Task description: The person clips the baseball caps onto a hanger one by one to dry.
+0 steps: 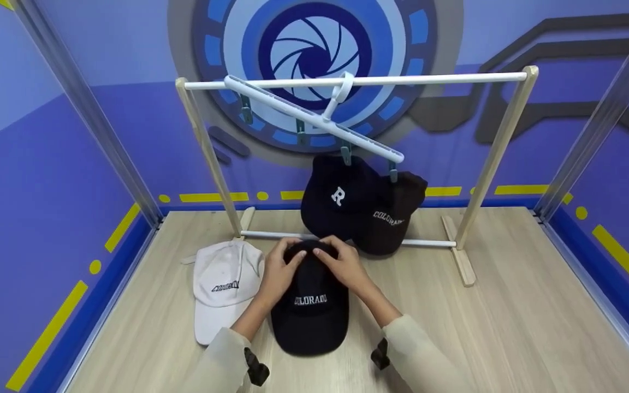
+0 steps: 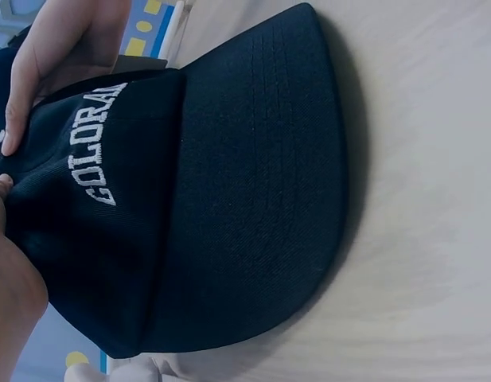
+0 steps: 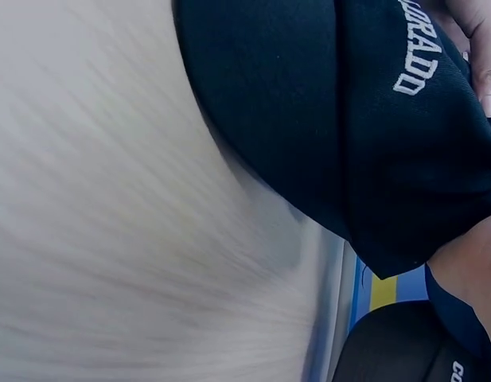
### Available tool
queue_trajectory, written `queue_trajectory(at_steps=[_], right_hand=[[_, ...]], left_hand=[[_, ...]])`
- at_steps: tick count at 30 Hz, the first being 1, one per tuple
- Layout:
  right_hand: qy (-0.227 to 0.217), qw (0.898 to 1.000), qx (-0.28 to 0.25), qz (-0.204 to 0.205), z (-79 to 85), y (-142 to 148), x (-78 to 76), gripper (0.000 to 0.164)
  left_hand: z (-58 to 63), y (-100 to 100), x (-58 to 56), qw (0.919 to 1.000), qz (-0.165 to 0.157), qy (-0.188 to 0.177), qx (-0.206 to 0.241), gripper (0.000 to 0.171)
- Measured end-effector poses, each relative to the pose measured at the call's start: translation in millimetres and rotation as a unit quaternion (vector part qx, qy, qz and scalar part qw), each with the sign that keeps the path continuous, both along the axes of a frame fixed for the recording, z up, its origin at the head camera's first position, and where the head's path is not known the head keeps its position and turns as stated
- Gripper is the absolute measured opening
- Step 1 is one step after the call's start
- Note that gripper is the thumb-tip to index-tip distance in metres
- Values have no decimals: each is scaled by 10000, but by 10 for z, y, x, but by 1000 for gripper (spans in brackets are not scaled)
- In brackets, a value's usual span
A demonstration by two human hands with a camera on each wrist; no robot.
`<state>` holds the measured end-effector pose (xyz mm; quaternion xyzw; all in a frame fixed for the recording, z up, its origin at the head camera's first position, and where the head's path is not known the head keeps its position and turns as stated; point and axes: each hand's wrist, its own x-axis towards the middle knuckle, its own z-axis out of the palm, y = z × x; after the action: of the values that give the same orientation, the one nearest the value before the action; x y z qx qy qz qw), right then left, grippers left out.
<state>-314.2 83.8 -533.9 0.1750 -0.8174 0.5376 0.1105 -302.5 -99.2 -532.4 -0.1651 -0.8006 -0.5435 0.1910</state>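
Low over the wooden tabletop, a black baseball cap (image 1: 310, 330) with white COLORADO lettering has its brim toward me. My left hand (image 1: 280, 272) grips one side of its crown top, thumb on the front. From the other side my right hand (image 1: 345, 266) holds it the same way, the thumbs close together. The wrist views show the brim (image 2: 261, 191) and the crown fabric (image 3: 404, 175) bunched near the fingers; the fingers behind the crown are hidden. Left of my left hand lies a white COLORADO cap (image 1: 216, 319).
A wooden-sided rack (image 1: 492, 158) carries a white hanger (image 1: 276, 102) set at a slant. Its green clips (image 1: 301, 131) hold a black cap (image 1: 322, 213) with a white R and a dark COLORADO cap (image 1: 383, 237), which overlap. Patterned blue walls (image 1: 47, 191) enclose the table.
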Motion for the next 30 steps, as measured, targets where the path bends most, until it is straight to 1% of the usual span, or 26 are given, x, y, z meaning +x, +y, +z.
queue_trajectory(at_steps=[8, 11, 15, 18, 22, 25, 30], right_hand=[[32, 9999, -76, -150, 7, 23, 23, 20], [74, 9998, -107, -125, 8, 35, 31, 19], [111, 9998, -169, -65, 13, 39, 48, 20], [55, 9997, -196, -118, 24, 34, 60, 17], [29, 9996, -215, -179, 52, 40, 67, 16], [82, 9994, -257, -198, 74, 43, 73, 18], [173, 9982, -435, -368, 107, 27, 91, 16]], left_hand=[[41, 44, 24, 9999, -68, -69, 105, 24], [69, 59, 39, 9997, -129, -84, 170, 24], [255, 88, 171, 9995, -230, -89, 183, 24], [380, 108, 261, 9994, -262, -100, 226, 23], [405, 136, 279, 9992, -223, -122, 323, 23], [421, 152, 284, 9993, -197, -95, 316, 23], [455, 163, 283, 9990, -260, -88, 360, 24]])
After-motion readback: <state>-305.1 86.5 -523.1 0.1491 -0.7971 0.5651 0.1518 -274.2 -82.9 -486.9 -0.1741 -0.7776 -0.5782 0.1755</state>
